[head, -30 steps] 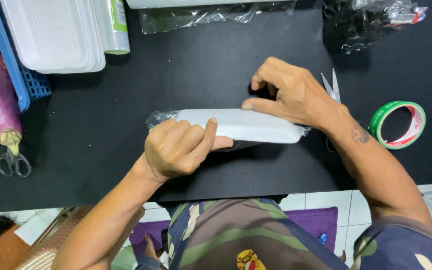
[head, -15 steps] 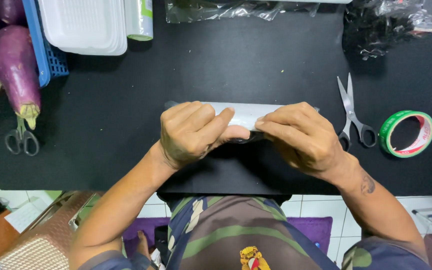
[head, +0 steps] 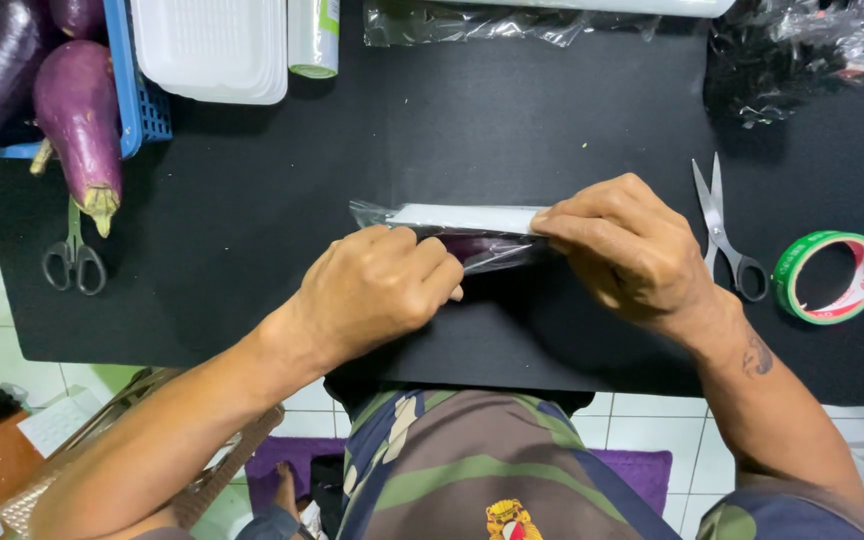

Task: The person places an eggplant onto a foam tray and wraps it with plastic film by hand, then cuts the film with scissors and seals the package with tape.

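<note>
Both hands clamp a wrapped tray (head: 467, 232) at mid-table: the left hand (head: 377, 290) curls shut over its near end, the right hand (head: 627, 250) pinches the clear film at the other end, apparently to keep it taut. Beyond lie scissors (head: 722, 225), a green tape roll (head: 830, 277), eggplants (head: 77, 115) in a blue basket (head: 147, 115) and stacked white trays (head: 212, 45)
</note>
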